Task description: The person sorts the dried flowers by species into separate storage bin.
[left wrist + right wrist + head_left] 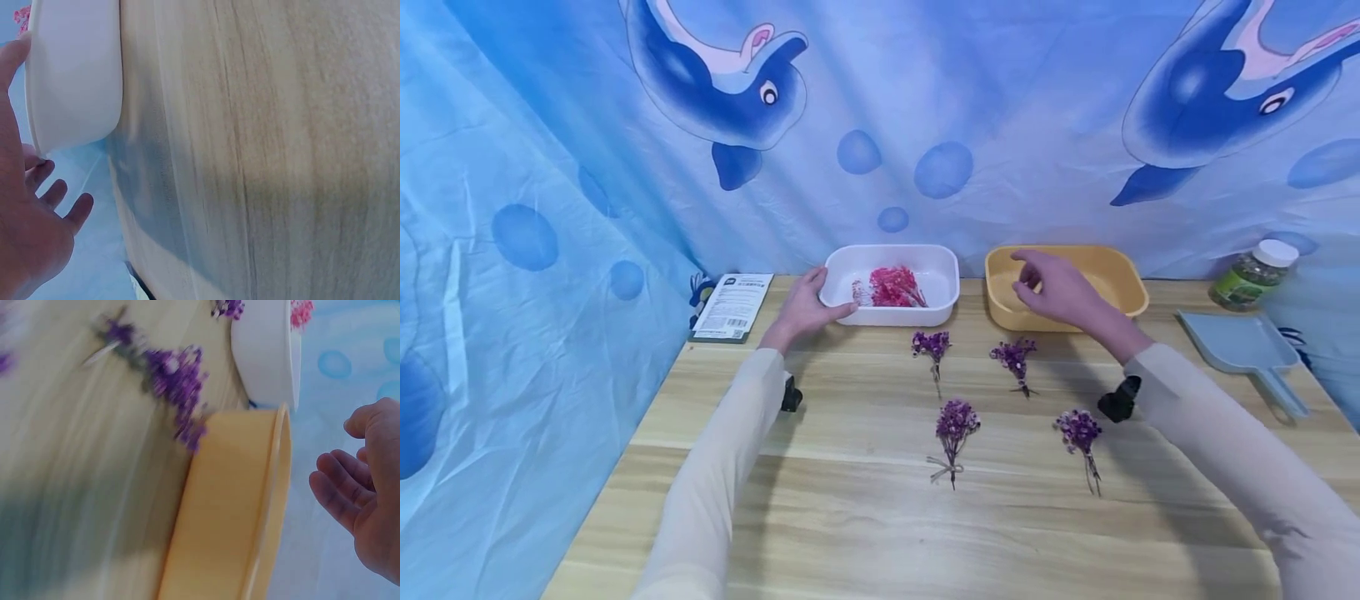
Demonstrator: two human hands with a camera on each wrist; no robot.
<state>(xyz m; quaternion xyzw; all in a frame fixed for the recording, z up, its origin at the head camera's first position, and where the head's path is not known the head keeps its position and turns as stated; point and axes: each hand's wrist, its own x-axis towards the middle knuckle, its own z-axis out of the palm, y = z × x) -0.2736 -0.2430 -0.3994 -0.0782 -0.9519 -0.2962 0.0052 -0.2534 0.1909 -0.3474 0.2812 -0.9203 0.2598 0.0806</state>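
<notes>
My left hand [808, 307] holds the left end of a white plastic tub [895, 317], thumb on its front rim and index finger at the corner, the other fingers spread. Bunches of pink dried flowers [897, 286] lie inside that tub. Above the yellow tub [1028, 320] hovers my right hand [1056, 287], fingers loosely bent and nothing visible in them. In the right wrist view this hand [375, 481] is apart from the yellow rim. Several small purple dried-flower bunches [955, 425] lie on the wooden table [850, 517] before the tubs.
A grey-blue dustpan [1240, 342] lies at the right, with a white-lidded jar [1255, 275] behind it. At the back left is a printed card [733, 307]. A blue dolphin-print curtain [895, 108] hangs close behind the tubs and along the left side.
</notes>
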